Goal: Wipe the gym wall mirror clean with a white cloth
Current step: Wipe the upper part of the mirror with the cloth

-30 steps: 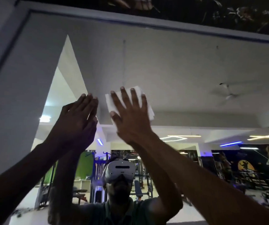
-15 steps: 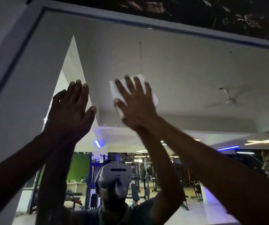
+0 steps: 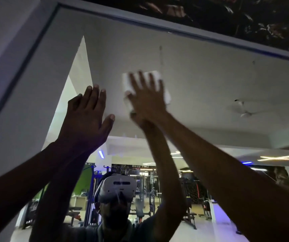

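High on the gym wall mirror (image 3: 210, 84), my right hand (image 3: 147, 98) presses a folded white cloth (image 3: 126, 83) flat against the glass with straight, spread fingers. The cloth shows above and on both sides of the hand and looks blurred. To its left, my left hand (image 3: 86, 117) is raised at the glass with fingers straight and together, thumb out, and holds nothing. Both arms reach up from the bottom of the view, and their reflections meet them in the glass.
The mirror's white top frame (image 3: 157, 26) runs just above the hands, with a dark patterned panel (image 3: 227, 13) over it. A side frame (image 3: 26, 58) slants down the left. A ceiling fan (image 3: 243, 109) and gym machines (image 3: 150, 193) are reflected in the glass.
My right hand has slid the cloth upward along the glass toward the top frame. The left hand has also moved up a little.
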